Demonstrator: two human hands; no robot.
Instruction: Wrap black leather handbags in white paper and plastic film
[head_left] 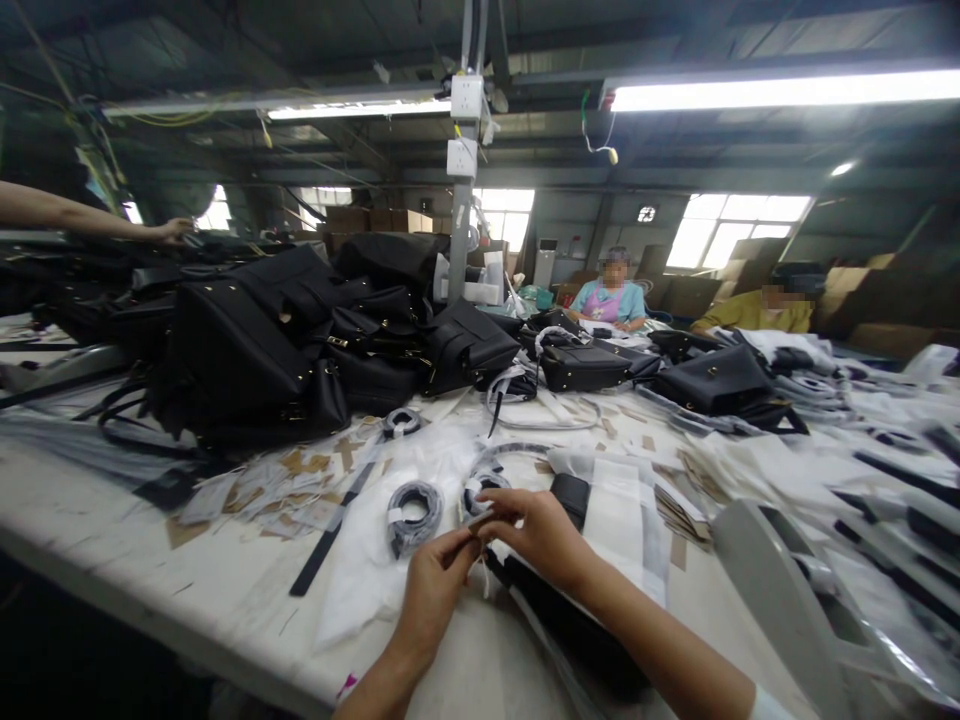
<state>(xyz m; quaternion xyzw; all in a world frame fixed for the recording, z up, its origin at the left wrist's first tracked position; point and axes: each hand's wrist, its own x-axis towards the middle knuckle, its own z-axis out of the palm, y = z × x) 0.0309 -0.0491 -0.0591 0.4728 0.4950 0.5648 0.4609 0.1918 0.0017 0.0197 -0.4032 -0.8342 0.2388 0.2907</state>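
Note:
My left hand (435,590) and my right hand (536,530) meet over the table, fingertips pinched on a small flat tag (480,519). A thin white string (484,577) dangles under the fingers; its upper end is hidden. Below my right forearm lies a black bag (574,625) with its side toward me, partly covered by the arm. Just beyond the fingers sits a plastic-wrapped strap coil (472,490), with another wrapped coil (414,518) to the left on white wrapping sheets (360,580).
Black handbags (247,350) are heaped at the left back. Loose paper tags (277,490) litter the left of the table (247,600). A grey tape dispenser (780,600) stands at right. Two people sit across; another person's arm (82,212) reaches in at far left.

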